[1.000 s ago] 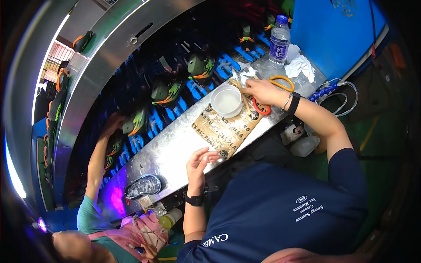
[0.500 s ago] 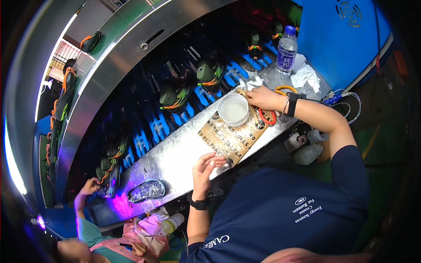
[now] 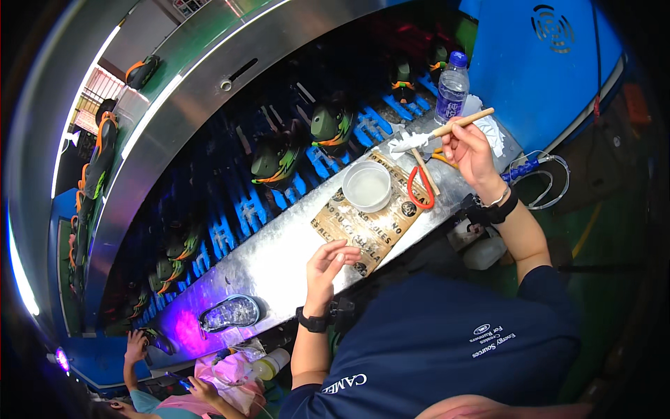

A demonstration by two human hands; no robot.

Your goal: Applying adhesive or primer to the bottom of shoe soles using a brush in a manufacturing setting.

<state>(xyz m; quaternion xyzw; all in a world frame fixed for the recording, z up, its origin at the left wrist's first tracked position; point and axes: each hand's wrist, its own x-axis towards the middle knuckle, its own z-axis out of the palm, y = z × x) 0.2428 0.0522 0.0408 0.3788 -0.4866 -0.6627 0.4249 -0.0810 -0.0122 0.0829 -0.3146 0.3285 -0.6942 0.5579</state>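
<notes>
My right hand [image 3: 472, 153] is closed around a wooden-handled brush [image 3: 462, 121] whose end is coated or wrapped in something white. The brush is raised over the bench, tilted, its white end toward the left. Below it lie a red-handled tool [image 3: 428, 199] and another with orange handles [image 3: 442, 158]. A clear round tub [image 3: 367, 187] of cloudy liquid sits on a brown printed sheet [image 3: 333, 222]. Near that sheet's front-left edge, my left hand [image 3: 329, 271] is open, its fingers loosely bent and holding nothing.
A water bottle [image 3: 452, 87] and crumpled white tissue [image 3: 493, 133] stand at the bench's right end. Dark shoes [image 3: 273, 159] sit along blue slats behind the metal bench [image 3: 279, 248]. A shoe sole [image 3: 232, 313] lies to the left, near a co-worker's hand [image 3: 135, 346].
My right hand has lifted off the sheet and moved right, now with the brush in it. My left hand has stayed nearly still. The co-worker's hand has moved down and left.
</notes>
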